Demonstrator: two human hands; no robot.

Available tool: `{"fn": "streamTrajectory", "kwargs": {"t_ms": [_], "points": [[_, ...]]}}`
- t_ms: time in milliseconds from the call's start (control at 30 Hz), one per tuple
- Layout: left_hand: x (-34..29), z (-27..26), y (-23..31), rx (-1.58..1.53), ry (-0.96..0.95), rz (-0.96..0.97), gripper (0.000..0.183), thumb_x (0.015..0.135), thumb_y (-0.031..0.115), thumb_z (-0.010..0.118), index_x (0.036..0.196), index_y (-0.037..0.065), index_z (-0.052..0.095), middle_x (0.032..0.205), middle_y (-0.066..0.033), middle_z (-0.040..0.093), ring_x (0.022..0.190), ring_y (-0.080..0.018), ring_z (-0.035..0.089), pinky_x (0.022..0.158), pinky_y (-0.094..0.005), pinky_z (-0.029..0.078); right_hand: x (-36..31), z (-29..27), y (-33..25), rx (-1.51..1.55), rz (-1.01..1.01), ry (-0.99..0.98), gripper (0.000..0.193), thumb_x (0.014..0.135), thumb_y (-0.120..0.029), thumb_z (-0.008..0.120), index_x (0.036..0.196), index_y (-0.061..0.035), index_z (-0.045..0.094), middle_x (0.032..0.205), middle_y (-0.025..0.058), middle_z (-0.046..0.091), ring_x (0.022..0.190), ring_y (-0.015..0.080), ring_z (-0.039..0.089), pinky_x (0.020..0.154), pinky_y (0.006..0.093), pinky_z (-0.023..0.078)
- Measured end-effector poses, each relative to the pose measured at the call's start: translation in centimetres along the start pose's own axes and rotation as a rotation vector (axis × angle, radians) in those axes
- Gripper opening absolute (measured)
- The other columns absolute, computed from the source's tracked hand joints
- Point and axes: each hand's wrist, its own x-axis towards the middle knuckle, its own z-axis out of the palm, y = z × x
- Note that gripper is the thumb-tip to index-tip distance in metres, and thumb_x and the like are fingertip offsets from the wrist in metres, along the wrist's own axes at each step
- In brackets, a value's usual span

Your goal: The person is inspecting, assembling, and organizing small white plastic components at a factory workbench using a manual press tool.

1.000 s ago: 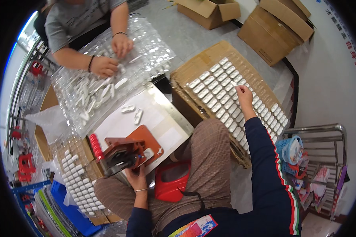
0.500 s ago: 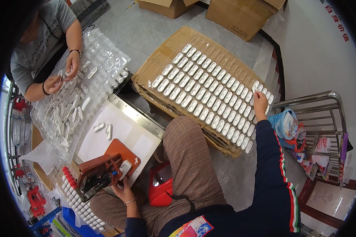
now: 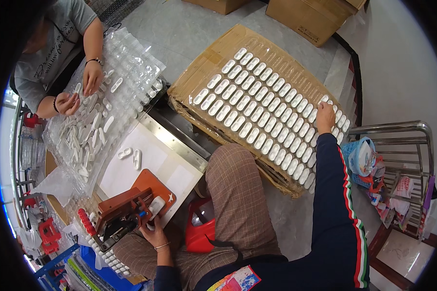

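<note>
My right hand (image 3: 326, 118) is at the far right part of a clear tray, its fingers closed on a white oval plastic part (image 3: 324, 99). Rows of similar white oval parts (image 3: 250, 98) fill much of that tray. My left hand (image 3: 154, 234) is beside a brown hand press (image 3: 124, 208) with a red-gripped lever. Its fingers are closed at the near end of a white oval part (image 3: 155, 205) lying on the press's orange base plate (image 3: 153, 183). The press partly hides those fingers. Two loose oval parts (image 3: 137, 159) lie on the white work surface (image 3: 112, 173).
A cardboard box (image 3: 197, 72) supports the tray. At the left, a co-worker's hands (image 3: 77, 92) handle small white parts above a heap (image 3: 90, 133) on clear plastic trays. A red stool (image 3: 199, 228) stands by my legs. On the right is a metal rack (image 3: 398, 128) with a blue basket (image 3: 359, 155).
The whole view has shifted slightly. My right hand remains at the tray's far right, now more over the parts. My left hand stays at the press. The co-worker's hands have moved a little.
</note>
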Motion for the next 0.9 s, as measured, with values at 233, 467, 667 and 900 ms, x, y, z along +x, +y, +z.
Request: {"fn": "streamTrajectory", "kwargs": {"t_ms": [233, 467, 667, 900], "points": [[0.1, -0.8, -0.7, 0.043, -0.001, -0.084, 0.051, 0.079, 0.005, 0.074, 0.125, 0.001, 0.053, 0.111, -0.0090, 0.060, 0.100, -0.0183, 0.056, 0.089, -0.0315, 0.044, -0.9, 3.3, -1.0, 0.330, -0.045, 0.070, 0.021, 0.088, -0.022, 0.060, 0.103, -0.0101, 0.067, 0.096, 0.0112, 0.068, 0.089, 0.0291, 0.065, 0.078, 0.0381, 0.050], [0.6, -0.2, 0.3, -0.020, -0.040, 0.041, 0.039, 0.079, 0.001, 0.072, 0.114, 0.002, 0.056, 0.104, -0.0079, 0.054, 0.093, -0.0172, 0.056, 0.081, -0.0281, 0.046, -6.4, -3.2, -20.5, 0.920, -0.446, -0.311, 0.020, 0.088, -0.013, 0.062, 0.105, -0.0040, 0.067, 0.094, 0.0077, 0.068, 0.080, 0.0155, 0.063, 0.073, 0.0291, 0.050], [0.3, -0.2, -0.4, -0.124, 0.032, 0.026, 0.034, 0.078, 0.005, 0.073, 0.108, 0.002, 0.057, 0.096, -0.0070, 0.053, 0.081, -0.0160, 0.056, 0.071, -0.0261, 0.047, -19.3, -11.0, -38.6, 1.032, -1.097, -0.644, 0.016, 0.083, -0.005, 0.061, 0.099, -0.0035, 0.066, 0.094, 0.0117, 0.064, 0.082, 0.0262, 0.062, 0.074, 0.0336, 0.049], [0.5, 0.0, -0.9, -0.140, 0.056, 0.087, 0.040, 0.075, 0.001, 0.072, 0.111, 0.001, 0.055, 0.099, -0.0103, 0.054, 0.084, -0.0207, 0.057, 0.073, -0.0289, 0.048, -27.5, -9.1, -45.9, 0.826, -1.518, -0.474, 0.028, 0.073, 0.001, 0.064, 0.099, -0.0092, 0.063, 0.103, 0.0089, 0.059, 0.101, 0.0296, 0.056, 0.088, 0.0382, 0.045]]}}
